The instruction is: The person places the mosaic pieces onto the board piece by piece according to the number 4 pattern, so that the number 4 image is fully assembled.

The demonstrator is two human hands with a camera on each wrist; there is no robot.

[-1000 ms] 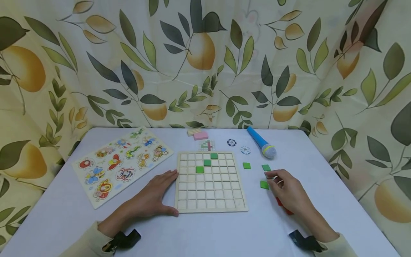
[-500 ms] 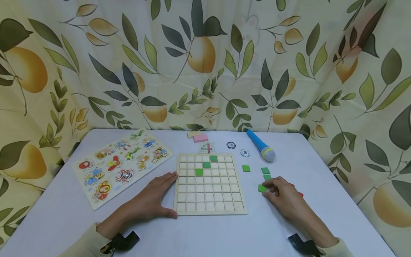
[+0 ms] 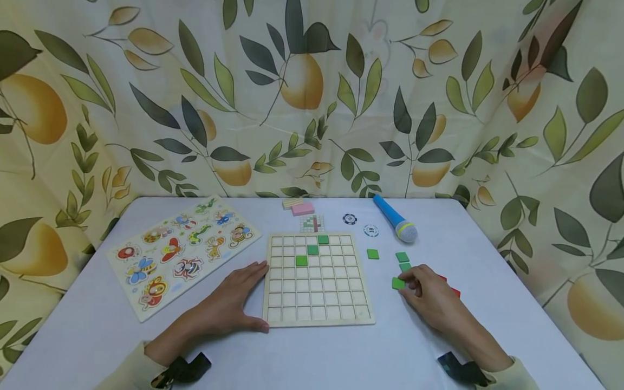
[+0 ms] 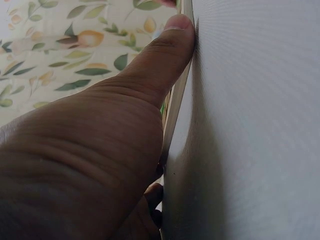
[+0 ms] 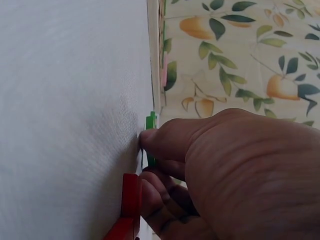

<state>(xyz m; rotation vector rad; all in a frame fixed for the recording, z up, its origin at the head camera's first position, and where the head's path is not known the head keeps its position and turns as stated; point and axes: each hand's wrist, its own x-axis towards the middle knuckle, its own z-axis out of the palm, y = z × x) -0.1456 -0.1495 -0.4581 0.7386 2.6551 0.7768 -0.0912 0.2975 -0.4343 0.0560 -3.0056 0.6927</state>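
Observation:
A wooden grid board [image 3: 319, 299] lies mid-table with three green tiles in a diagonal: one upper tile [image 3: 323, 239], one middle tile [image 3: 312, 249], one lower tile [image 3: 301, 260]. Along its left side rests my left hand [image 3: 229, 300], fingers extended, thumb at the near corner; the thumb [image 4: 165, 47] touches the board's edge in the left wrist view. My right hand [image 3: 434, 298] pinches a green square tile [image 3: 398, 283] between thumb and fingers, close to the tabletop. Red tiles [image 3: 456, 293] lie partly hidden beside that hand; in the right wrist view a red tile [image 5: 131, 200] stands out below the fingers.
Loose green tiles [image 3: 372, 254] lie right of the board. Farther back are two poker chips [image 3: 371, 231], a blue toy microphone [image 3: 397, 219], a small patterned card [image 3: 312, 223] and a pink block [image 3: 303, 208]. An insect puzzle board [image 3: 182, 249] lies at left.
My right hand has moved slightly nearer and down from the upper loose green tiles to the nearest one, and now pinches it. The left hand stays at the board.

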